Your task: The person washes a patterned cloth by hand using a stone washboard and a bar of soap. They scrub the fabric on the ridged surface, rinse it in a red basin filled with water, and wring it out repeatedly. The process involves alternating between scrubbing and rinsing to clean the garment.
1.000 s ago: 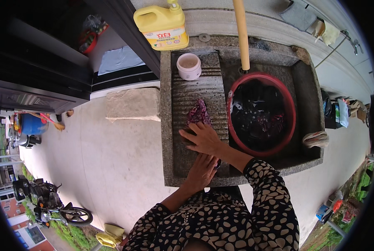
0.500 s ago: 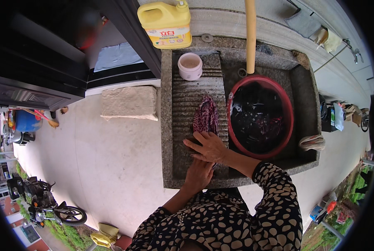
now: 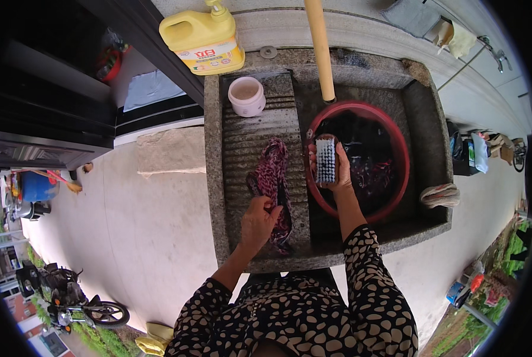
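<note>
A long purple patterned cloth [image 3: 275, 178] lies stretched along the ribbed stone washboard [image 3: 242, 149]. My left hand [image 3: 259, 219] pinches the cloth's near end against the board. My right hand [image 3: 331, 172] holds a scrub brush [image 3: 326, 160], bristles up, over the left rim of a red basin [image 3: 397, 149]. The basin holds dark wet laundry [image 3: 367, 160] in water and sits in the stone sink [image 3: 423, 113].
A small white cup [image 3: 247, 95] stands at the washboard's far end. A yellow detergent jug [image 3: 205, 41] sits on the ledge behind it. A tan pole [image 3: 318, 47] rises from the sink's back. A rolled rag [image 3: 440, 195] lies at the sink's right. Concrete floor spreads to the left.
The cloth has been pulled out long on the board. My right hand left the cloth, moved right to the basin and now holds the brush. My left hand now grips the cloth's near end.
</note>
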`<control>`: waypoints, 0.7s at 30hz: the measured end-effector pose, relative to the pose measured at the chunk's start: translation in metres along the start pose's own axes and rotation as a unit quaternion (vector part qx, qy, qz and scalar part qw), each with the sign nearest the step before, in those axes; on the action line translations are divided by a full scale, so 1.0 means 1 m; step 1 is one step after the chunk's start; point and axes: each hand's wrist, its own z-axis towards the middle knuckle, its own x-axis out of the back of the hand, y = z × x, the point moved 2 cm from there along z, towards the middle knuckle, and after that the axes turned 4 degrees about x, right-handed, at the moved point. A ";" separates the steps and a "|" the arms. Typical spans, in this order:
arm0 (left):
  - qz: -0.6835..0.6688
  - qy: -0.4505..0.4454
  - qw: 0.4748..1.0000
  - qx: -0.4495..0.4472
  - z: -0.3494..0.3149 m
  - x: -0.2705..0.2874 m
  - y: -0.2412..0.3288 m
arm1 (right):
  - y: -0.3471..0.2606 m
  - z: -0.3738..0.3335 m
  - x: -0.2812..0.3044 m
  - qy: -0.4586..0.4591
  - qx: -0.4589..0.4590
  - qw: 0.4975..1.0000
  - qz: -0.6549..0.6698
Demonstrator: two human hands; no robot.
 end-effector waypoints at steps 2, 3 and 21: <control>0.018 0.006 0.999 0.049 0.018 -0.005 -0.003 | 0.000 -0.009 0.039 0.044 -0.001 0.999 -0.011; 0.034 -0.001 0.996 0.086 0.024 -0.009 -0.004 | 0.000 -0.014 0.053 0.076 -0.005 0.997 -0.031; -0.111 0.122 0.982 0.093 -0.005 -0.006 -0.028 | 0.066 -0.028 -0.106 -0.239 0.197 0.692 -0.651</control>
